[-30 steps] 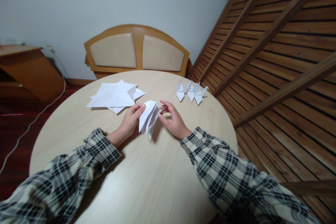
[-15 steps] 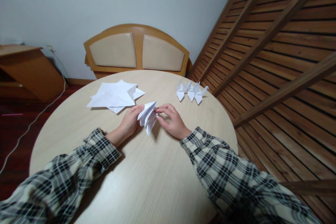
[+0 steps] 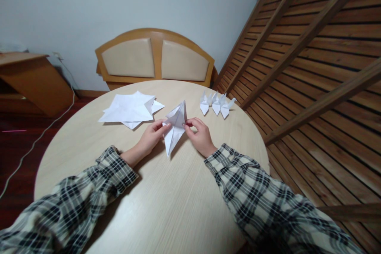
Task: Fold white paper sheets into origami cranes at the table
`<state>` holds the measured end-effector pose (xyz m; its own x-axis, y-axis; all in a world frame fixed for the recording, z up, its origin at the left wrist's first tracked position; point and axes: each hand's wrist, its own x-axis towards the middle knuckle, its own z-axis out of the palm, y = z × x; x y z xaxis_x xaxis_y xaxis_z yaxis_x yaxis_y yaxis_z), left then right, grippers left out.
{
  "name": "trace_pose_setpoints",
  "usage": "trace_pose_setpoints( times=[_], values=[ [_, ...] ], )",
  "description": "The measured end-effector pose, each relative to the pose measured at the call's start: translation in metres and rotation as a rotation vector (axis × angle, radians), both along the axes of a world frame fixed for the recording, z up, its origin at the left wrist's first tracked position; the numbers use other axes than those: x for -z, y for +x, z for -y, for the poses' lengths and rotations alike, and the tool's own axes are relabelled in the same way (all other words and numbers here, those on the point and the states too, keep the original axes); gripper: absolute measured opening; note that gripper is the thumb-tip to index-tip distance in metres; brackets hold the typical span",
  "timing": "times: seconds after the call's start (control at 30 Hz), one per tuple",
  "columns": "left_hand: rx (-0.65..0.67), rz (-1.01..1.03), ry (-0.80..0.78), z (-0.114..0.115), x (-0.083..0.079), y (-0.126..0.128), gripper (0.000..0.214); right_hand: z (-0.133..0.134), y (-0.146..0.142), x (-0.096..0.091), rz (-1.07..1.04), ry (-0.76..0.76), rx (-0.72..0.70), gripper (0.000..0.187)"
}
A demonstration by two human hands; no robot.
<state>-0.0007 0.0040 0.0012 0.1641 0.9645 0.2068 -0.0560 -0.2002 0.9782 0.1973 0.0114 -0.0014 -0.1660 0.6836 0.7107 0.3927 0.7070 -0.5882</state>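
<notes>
Between my hands, a folded sheet of white paper is held above the table, stretched into a long diamond with one point toward me and one away. My left hand pinches its left side, thumb on top. On the right side, my right hand grips the edge between thumb and fingers. Beyond my right hand stand three folded paper cranes, side by side. A pile of white paper sheets with creased, pointed corners lies past my left hand.
The round wooden table carries all the paper. Behind it rises a padded headboard against the wall. Slatted wood leans along the right side. A wooden desk and a white cable are on the left.
The folded paper has opened from a narrow, bunched shape into a wider diamond facing up. My left thumb has moved onto its face; the cranes and the pile have stayed put.
</notes>
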Motion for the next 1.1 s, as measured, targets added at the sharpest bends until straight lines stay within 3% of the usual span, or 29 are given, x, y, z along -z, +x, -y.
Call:
trace_pose_setpoints(
  times=[0.13,0.23,0.47,0.8,0.97,1.1],
  values=[
    [-0.115,-0.304,0.244,0.001,-0.006,-0.006,0.024,0.001,-0.001,0.0,0.014,-0.074,-0.01,0.011],
    [-0.201,-0.402,0.328,0.001,-0.008,-0.009,0.032,0.001,0.0,-0.001,-0.004,-0.098,0.002,0.017],
    [-0.26,-0.145,0.16,-0.001,-0.007,-0.008,0.035,-0.004,-0.001,0.005,-0.134,-0.178,0.01,0.023],
    [-0.307,0.278,-0.12,-0.012,0.003,-0.008,0.023,-0.014,-0.003,0.014,-0.4,-0.504,-0.098,0.038],
    [-0.252,0.34,-0.13,-0.013,0.001,-0.01,0.023,-0.015,0.0,0.014,-0.58,-0.694,-0.176,0.04],
    [-0.258,0.22,-0.036,-0.013,-0.003,-0.013,0.023,-0.018,0.005,0.012,-0.655,-0.784,-0.208,0.033]
  ],
)
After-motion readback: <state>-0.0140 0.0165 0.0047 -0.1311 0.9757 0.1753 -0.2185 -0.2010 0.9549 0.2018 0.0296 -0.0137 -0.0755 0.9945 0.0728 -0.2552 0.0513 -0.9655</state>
